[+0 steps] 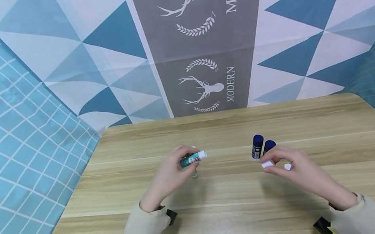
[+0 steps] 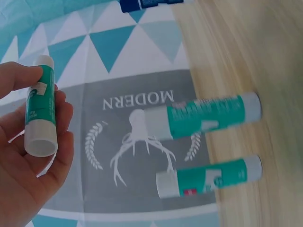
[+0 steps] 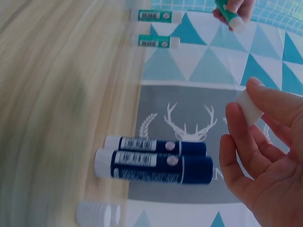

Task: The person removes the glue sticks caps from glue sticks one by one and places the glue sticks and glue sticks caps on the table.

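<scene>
My left hand [image 1: 170, 177] holds a green glue stick [image 1: 190, 159] with white ends, tilted above the table. In the left wrist view its fingers wrap round the stick [image 2: 41, 101]. Two more green glue sticks [image 2: 208, 116] [image 2: 213, 179] stand upright on the table, mostly hidden behind that hand in the head view. Between thumb and fingertips, my right hand [image 1: 301, 169] pinches a small white cap [image 1: 267, 164], also clear in the right wrist view [image 3: 249, 109]. Two dark blue glue sticks [image 1: 257, 147] [image 3: 156, 166] stand close together just beyond it.
Small white cap-like pieces [image 3: 93, 213] stand on the wooden table [image 1: 224, 223] near the blue sticks, partly behind my right hand in the head view. Patterned cloth [image 1: 198, 43] hangs at the table's back edge, and blue gridded cloth [image 1: 14, 137] lies along the left.
</scene>
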{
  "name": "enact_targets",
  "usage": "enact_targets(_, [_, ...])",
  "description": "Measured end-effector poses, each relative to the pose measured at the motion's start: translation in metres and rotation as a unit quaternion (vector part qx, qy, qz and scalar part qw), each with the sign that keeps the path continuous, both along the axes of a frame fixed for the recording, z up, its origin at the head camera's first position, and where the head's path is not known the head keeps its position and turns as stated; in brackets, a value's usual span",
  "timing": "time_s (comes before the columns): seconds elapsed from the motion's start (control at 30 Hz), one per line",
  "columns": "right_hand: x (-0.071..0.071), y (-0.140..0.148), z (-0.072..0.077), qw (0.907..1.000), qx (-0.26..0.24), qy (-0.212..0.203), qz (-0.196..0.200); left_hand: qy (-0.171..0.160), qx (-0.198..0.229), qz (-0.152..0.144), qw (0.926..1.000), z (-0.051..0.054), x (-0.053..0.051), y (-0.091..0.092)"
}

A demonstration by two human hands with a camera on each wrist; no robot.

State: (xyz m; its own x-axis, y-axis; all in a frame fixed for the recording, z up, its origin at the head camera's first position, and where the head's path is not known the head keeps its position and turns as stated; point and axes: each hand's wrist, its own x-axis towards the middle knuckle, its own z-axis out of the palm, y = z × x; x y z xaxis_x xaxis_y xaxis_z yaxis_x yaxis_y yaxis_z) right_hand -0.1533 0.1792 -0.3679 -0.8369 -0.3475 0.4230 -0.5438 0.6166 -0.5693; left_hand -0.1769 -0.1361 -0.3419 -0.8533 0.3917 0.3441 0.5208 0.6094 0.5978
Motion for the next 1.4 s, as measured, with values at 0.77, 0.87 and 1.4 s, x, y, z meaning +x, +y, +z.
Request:
enact_targets(0.77, [0.002, 0.044, -0.014, 0.9949, 0.090, -0.019, -0.042, -0.047, -0.083, 0.080, 0.9922, -0.027, -0.005, -0.039])
enact_targets(0.87, [0.001, 0.048, -0.017, 0.9923, 0.107, -0.038, -0.048, -0.061, -0.087, 0.086, 0.9906, -0.030, -0.006, -0.041])
enact_targets(1.4, [-0.001, 0.062, -0.033, 0.9746, 0.169, -0.106, -0.102, -0.110, -0.113, 0.114, 0.9809, -0.038, -0.009, -0.048])
